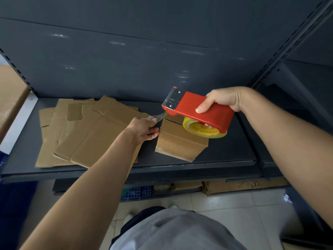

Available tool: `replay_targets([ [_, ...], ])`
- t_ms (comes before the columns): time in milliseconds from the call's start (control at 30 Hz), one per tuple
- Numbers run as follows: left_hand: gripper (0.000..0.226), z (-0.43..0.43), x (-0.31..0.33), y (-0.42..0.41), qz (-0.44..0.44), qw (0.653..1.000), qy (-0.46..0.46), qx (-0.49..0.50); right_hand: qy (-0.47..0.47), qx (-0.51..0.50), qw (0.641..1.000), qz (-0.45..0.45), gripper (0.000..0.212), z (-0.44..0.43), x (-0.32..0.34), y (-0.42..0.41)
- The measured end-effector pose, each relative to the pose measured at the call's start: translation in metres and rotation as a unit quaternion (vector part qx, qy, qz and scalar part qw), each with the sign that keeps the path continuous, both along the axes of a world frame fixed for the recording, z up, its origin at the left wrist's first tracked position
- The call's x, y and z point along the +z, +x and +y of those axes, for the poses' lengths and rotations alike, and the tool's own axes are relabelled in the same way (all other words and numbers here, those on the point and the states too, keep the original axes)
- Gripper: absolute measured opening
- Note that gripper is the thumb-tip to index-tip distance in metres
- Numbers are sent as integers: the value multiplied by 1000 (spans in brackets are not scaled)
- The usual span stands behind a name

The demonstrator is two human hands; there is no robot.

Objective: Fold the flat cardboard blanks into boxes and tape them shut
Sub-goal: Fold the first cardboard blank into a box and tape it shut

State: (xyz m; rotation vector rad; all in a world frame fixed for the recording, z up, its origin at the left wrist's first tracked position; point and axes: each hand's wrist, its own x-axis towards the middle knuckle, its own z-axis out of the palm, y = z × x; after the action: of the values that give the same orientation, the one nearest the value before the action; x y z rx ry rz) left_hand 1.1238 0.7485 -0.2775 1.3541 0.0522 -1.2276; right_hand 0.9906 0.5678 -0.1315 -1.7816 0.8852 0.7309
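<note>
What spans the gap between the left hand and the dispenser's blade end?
In the head view, a short strip of tape, pinched by the left hand, runs to the dispenser, near the box.

A dark metal shelf carries flat cardboard blanks beside a folded box.

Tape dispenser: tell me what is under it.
Under the dispenser sits its tape roll, and below that the folded box on the shelf. The dispenser and roll cover the box's far right corner, so that part cannot be seen.

Folded box sits rt of flat blanks.
</note>
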Motion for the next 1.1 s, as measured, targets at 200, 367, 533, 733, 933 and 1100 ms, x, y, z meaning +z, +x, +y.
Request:
replay_targets([
  [200, 7, -2, 0, -2, -18, 1000, 18, -10, 5, -12, 1000, -3, 34, 2, -1, -3],
  [367, 10, -3, -1, -5, -33, 998, 37, -23, -9, -7, 1000, -1, 35, 5, -1, -2],
  [533, 19, -7, 1, -13, -43, 997, 48, -41, -20, -9, 1000, -5, 36, 7, -2, -3],
  [733, 24, -16, 3, -17, -49, 997, 58, -26, -18, -21, 1000, -9, 36, 7, -3, -5],
  [933, 19, -17, -3, -14, -51, 997, 58, -5, -17, -19, 1000, -9, 36, 8, -2, -5],
  [1100, 17, -20, -6, -15, -69, 995, 75, -16, -14, -19, 1000, -8, 35, 8, -2, -4],
])
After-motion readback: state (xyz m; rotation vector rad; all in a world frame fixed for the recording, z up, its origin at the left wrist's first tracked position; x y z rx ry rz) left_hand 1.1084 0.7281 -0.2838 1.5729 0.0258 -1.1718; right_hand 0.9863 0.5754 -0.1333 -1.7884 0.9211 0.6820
